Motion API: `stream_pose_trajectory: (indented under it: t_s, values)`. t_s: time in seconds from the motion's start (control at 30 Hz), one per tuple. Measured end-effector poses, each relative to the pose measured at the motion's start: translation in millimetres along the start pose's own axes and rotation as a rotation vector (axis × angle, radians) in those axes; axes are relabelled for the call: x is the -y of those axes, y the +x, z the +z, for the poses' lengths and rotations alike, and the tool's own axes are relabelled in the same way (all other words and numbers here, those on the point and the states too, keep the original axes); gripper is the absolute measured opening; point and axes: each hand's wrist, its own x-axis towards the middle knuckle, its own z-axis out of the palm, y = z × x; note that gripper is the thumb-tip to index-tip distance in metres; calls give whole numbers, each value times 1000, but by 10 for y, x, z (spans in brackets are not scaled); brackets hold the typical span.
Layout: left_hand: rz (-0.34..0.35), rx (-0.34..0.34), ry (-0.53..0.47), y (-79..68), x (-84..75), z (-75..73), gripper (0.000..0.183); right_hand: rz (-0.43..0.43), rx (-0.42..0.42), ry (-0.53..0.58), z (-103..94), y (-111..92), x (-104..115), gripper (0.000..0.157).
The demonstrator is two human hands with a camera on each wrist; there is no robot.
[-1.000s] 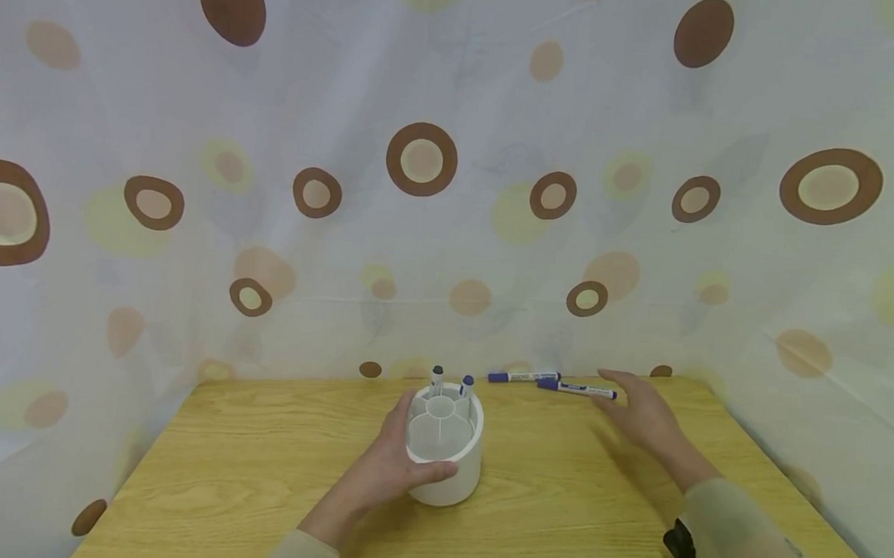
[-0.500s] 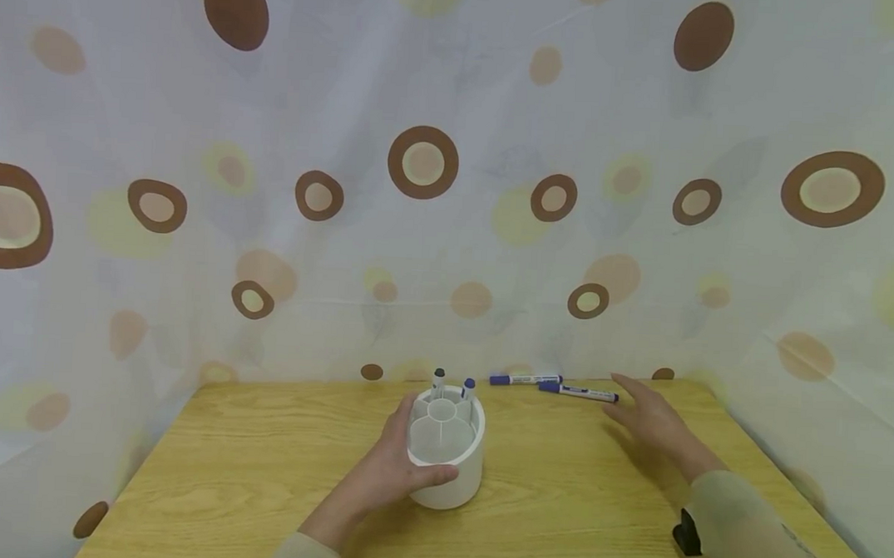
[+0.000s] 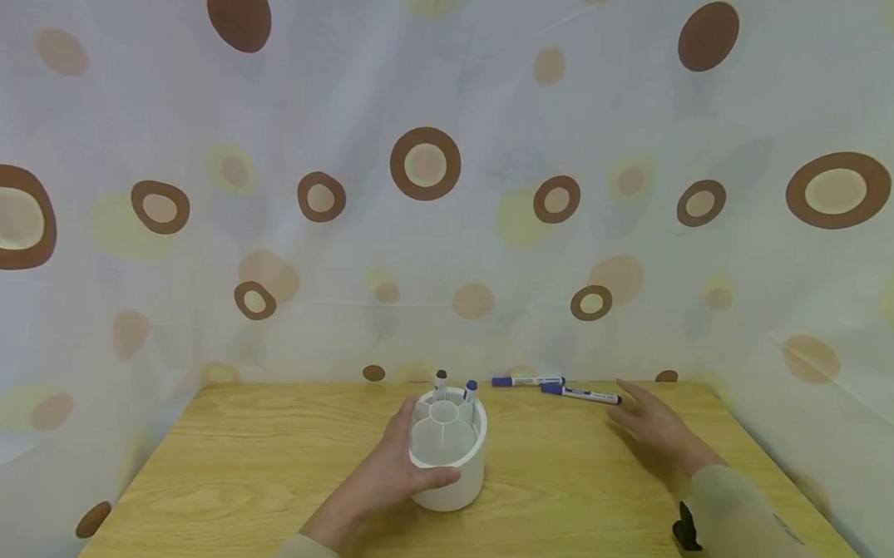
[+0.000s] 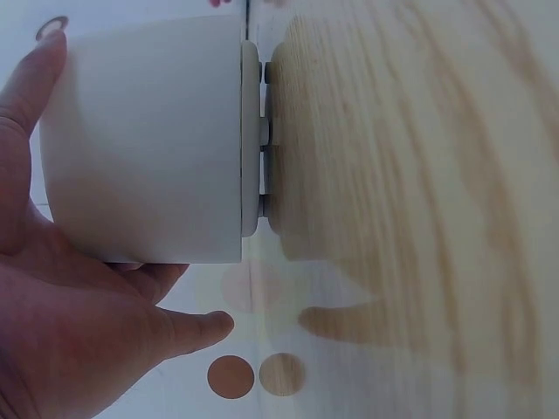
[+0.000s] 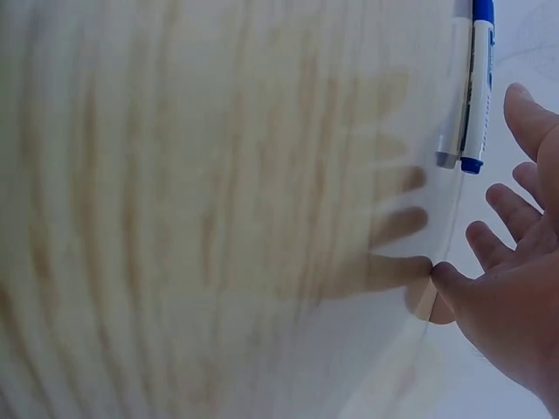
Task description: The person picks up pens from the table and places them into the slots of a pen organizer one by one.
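Drawn back slightly to the right since a second ago, a little farther from the end of a slim white marker with a blue cap (image 3: 584,395): bare right hand (image 3: 654,423). Leftmost, reaching up diagonally from the bottom edge, bare left hand (image 3: 388,469), gripping a white cylindrical pen holder (image 3: 471,473), thumb laid across the front wall, fingers round the left side; in the left wrist view, one finger sticking out clear of it. Held upright on a yellow wood-grain table (image 3: 550,500), near the middle, with divided compartments around a round central one. Standing in two rear compartments, a white marker with a black cap (image 3: 440,385) and, just right, a shorter-showing blue-capped one (image 3: 470,391). Farther right, lying along the back edge, another white-and-blue marker (image 3: 528,382), overlapping in view with the slim one's cap; impossible to tell whether touching. Just beyond, right hand grasping nothing, fingers extended and spread, forearm slanting in from the lower right.
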Motion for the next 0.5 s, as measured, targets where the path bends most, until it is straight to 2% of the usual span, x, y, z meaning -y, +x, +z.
stream_pose_trajectory:
  t_s: [0.07, 0.23, 0.33, 0.5]
  values:
    - [1, -1, 4, -4, -8, 0, 112, 37, 20, 86, 24, -1, -14, 82]
    - [-1, -4, 2, -14, -37, -5, 113, 62, 37, 185, 61, 13, -41, 85]
    - [-4, -4, -5, -18, -46, -9, 114, 33, 32, 154, 63, 18, -26, 86]
    - [-1, -5, -12, -28, -48, -8, 113, -71, -27, -26, 56, 71, -63, 77]
